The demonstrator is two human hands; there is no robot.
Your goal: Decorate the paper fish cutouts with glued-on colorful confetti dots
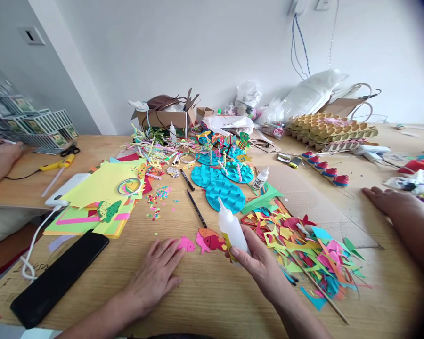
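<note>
My right hand is closed around a white glue bottle, held upright with its nozzle pointing up and away from me. Under the bottle a scrap of yellow paper shows between my fingers. My left hand lies flat and open on the wooden table, fingers spread, its tips beside a pink paper fish. An orange and red paper fish lies just right of the pink one, close to the bottle.
A heap of coloured paper scraps lies to the right. Blue scaled paper discs, two black pens, a second small glue bottle, yellow paper sheets and a black phone surround me. Other people's hands rest at right and far left.
</note>
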